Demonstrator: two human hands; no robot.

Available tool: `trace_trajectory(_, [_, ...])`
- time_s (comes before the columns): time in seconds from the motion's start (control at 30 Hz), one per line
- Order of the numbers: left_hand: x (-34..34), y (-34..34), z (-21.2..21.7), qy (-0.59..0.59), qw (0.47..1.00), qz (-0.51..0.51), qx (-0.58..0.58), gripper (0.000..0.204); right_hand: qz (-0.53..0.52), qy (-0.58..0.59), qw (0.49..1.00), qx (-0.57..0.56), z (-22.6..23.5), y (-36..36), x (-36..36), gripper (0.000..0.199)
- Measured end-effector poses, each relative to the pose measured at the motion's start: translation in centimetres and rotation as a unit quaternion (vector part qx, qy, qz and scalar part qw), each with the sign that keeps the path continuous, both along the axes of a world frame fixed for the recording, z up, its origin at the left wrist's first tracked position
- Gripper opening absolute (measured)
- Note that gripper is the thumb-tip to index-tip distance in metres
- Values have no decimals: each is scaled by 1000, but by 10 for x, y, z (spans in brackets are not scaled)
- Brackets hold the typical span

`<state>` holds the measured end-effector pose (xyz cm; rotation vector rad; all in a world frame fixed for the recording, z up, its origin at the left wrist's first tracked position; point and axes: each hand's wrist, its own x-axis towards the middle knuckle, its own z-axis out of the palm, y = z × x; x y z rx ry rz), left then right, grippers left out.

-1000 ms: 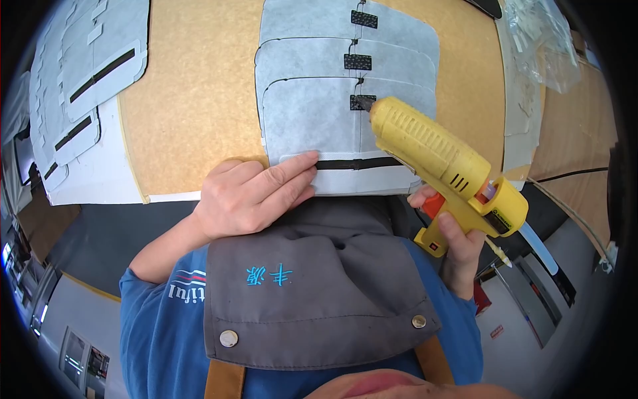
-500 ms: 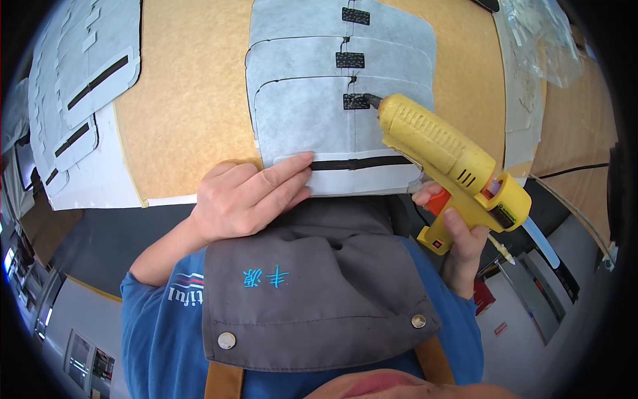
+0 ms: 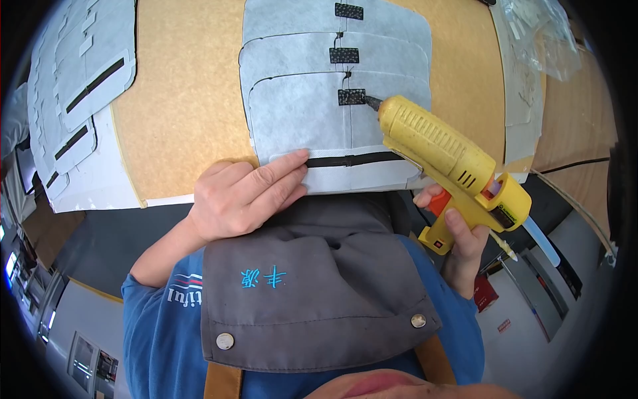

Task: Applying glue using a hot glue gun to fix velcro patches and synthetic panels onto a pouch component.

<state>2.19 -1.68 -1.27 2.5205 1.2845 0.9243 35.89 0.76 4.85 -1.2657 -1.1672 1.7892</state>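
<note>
My right hand (image 3: pixel 458 233) is wrapped round the handle of a yellow hot glue gun (image 3: pixel 438 143), fingers at its orange trigger. The dark nozzle (image 3: pixel 373 102) is at the right end of a small black textured patch (image 3: pixel 351 97) on the nearest pale grey panel (image 3: pixel 299 120). I cannot tell whether it touches. My left hand (image 3: pixel 246 196) lies with fingers stretched out over the panel's near left edge, fingertips at the left end of a black strip (image 3: pixel 359 159). Two more panels overlap behind, each with a black patch (image 3: pixel 344 55) and dark thread.
The panels lie on a brown board (image 3: pixel 186 86). More grey panels with black strips (image 3: pixel 100 80) are stacked at the left. Clear plastic wrap (image 3: pixel 538 33) lies at the far right. A blue-white glue stick (image 3: pixel 541 243) extends from the gun's back.
The panels and board appear shifted slightly left and up in the picture. The nozzle now sits at the patch's right end rather than over it. Both hands keep nearly the same pose.
</note>
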Motion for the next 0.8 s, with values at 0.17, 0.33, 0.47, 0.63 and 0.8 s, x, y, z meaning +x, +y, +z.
trace_trajectory(0.17, [0, 0, 0, 3, 1000, 0, 1, 27, 3, 3, 1000, 0, 1, -2, 0, 52])
trace_trajectory(0.33, [0, -1, 0, 3, 1000, 0, 0, 27, -10, 12, 1000, -19, 2, -4, -10, 53])
trace_trajectory(0.47, [0, 0, 0, -1, 1000, 1, -2, 27, -6, 38, 999, -7, 0, 0, -15, 54])
trace_trajectory(0.63, [0, 0, 1, 0, 1000, 1, -4, 27, 32, 36, 999, 11, -4, 2, -10, 54])
trace_trajectory(0.8, [0, 0, 0, 5, 1000, 3, 0, 27, -21, 16, 1000, -3, 1, -3, -9, 54])
